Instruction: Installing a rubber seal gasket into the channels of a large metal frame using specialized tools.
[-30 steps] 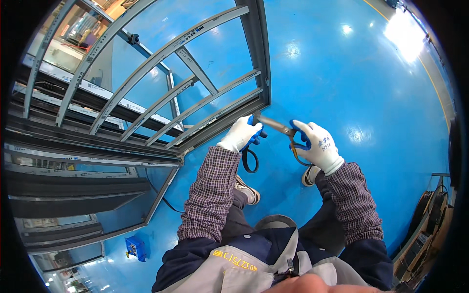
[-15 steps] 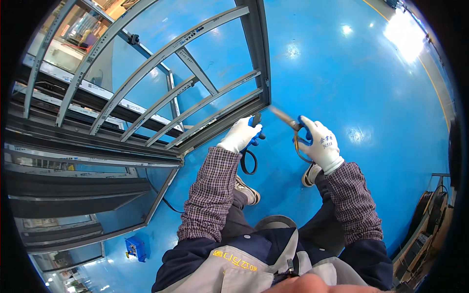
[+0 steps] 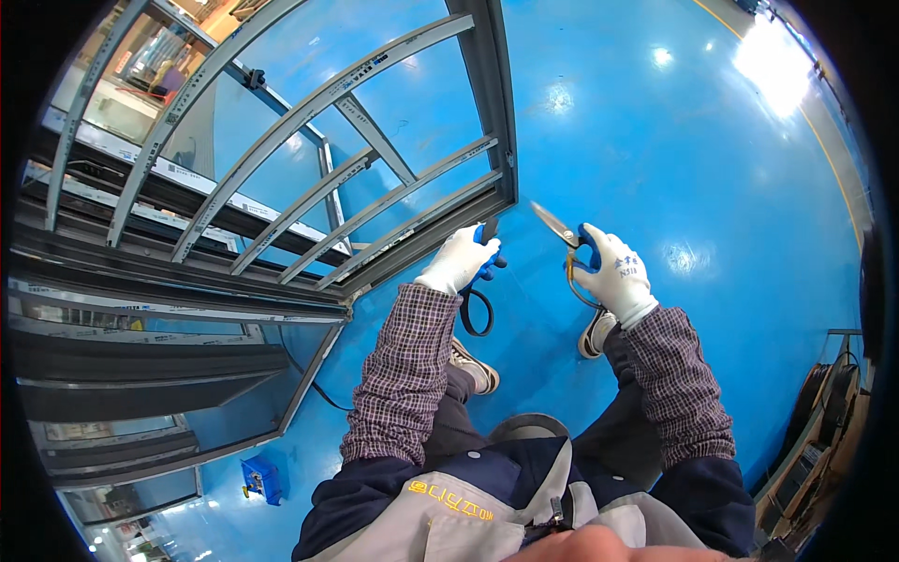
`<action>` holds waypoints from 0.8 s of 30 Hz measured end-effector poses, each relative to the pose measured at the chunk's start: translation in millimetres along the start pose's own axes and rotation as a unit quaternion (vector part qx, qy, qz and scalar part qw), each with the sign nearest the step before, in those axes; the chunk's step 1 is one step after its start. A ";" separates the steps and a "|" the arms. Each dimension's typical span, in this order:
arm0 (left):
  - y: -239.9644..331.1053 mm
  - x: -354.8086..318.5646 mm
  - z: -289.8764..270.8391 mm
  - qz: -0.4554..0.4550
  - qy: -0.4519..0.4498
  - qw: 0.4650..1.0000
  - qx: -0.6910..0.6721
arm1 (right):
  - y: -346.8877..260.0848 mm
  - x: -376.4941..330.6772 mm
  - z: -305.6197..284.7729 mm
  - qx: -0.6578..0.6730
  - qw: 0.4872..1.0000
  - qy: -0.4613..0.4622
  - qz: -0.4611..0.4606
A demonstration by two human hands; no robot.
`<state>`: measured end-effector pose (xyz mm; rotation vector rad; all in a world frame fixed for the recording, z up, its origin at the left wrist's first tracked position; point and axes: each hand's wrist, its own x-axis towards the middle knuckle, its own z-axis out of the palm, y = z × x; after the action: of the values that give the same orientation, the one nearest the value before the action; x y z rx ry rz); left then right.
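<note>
In my right hand (image 3: 613,274), gloved in white with blue on the fingers, is a pair of scissors (image 3: 554,225). Its blades look together and point up and left; the yellowish handle loops lie by my fingers. My left hand (image 3: 457,259), in a matching glove, is closed on a black rubber-like strip (image 3: 490,312). One end of the strip pokes out above the fingers, and the rest hangs in a loop below. A small gap separates the scissor tip from the strip. Both hands are beside the corner of a grey metal frame (image 3: 507,112).
Curved-looking grey bars (image 3: 281,131) cross the frame on the left. More dark frames (image 3: 150,361) stand below it. A blue box (image 3: 261,480) sits on the blue floor (image 3: 674,169) at lower left. A rack with dark coils (image 3: 813,412) is at far right.
The scissors were blurred by motion and now show sharply, their tip slightly further right. My left hand keeps its hold on the strip, almost still.
</note>
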<state>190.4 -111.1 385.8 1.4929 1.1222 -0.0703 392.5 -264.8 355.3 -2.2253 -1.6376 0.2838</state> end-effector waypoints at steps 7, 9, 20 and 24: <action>-1.5 2.6 -0.6 -0.013 0.004 1.000 0.002 | -16.8 -3.1 -12.9 0.081 0.995 -0.004 -0.061; -5.6 4.6 -1.4 -0.012 0.000 1.000 0.001 | -22.4 -2.4 -13.7 0.076 0.995 -0.043 -0.044; 3.8 -2.4 -1.3 -0.013 0.011 1.000 0.021 | -13.0 -2.0 -7.0 0.100 0.994 0.015 -0.049; 1.6 -0.8 -0.7 -0.015 0.008 1.000 0.021 | -23.1 -2.4 -12.2 0.121 0.991 -0.037 -0.051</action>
<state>190.7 -110.7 387.6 1.5169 1.1629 -0.1030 376.1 -263.1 375.6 -1.9665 -1.6502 0.5134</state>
